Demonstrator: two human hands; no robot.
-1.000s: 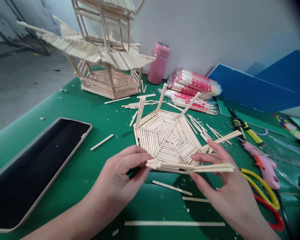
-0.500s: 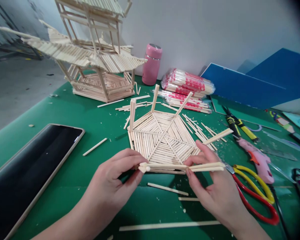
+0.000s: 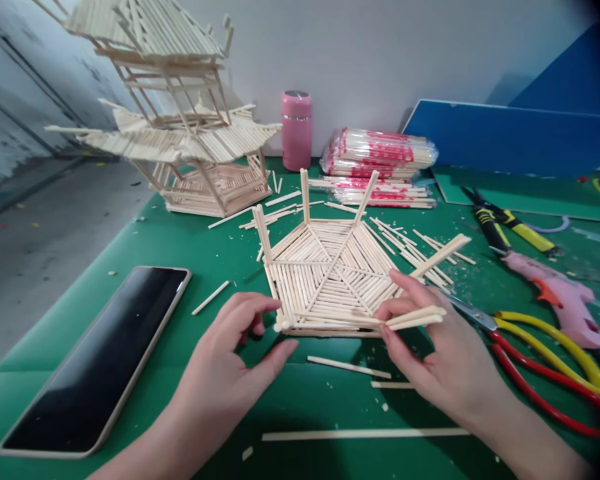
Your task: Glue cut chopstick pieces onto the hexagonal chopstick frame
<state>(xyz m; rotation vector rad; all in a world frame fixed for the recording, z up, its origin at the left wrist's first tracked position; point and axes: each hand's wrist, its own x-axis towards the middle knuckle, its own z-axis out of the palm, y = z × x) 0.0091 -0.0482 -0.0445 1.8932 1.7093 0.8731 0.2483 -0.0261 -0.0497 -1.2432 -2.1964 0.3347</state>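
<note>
A flat hexagonal panel of glued wooden sticks [image 3: 330, 273] lies on the green table, with several upright sticks at its corners. Along its near edge lie two long chopsticks [image 3: 360, 321]. My right hand [image 3: 433, 353] pinches their right ends between thumb and fingers. My left hand [image 3: 230, 357] sits at their left end with curled fingers and the thumb stretched out below; its fingertips are close to the stick ends without clearly gripping them.
A tall stick pagoda model [image 3: 180, 133] stands at the back left, with a pink flask [image 3: 297, 130] and wrapped chopstick packs [image 3: 377, 157] behind. A tablet [image 3: 100, 360] lies on the left. Scissors [image 3: 550, 360], a glue gun [image 3: 555, 290], pliers [image 3: 500, 223] and loose sticks [image 3: 365, 433] lie around.
The two chopsticks have come down from slightly above to rest against the panel's near edge. My left hand has loosened at their left end. The camera view has shifted.
</note>
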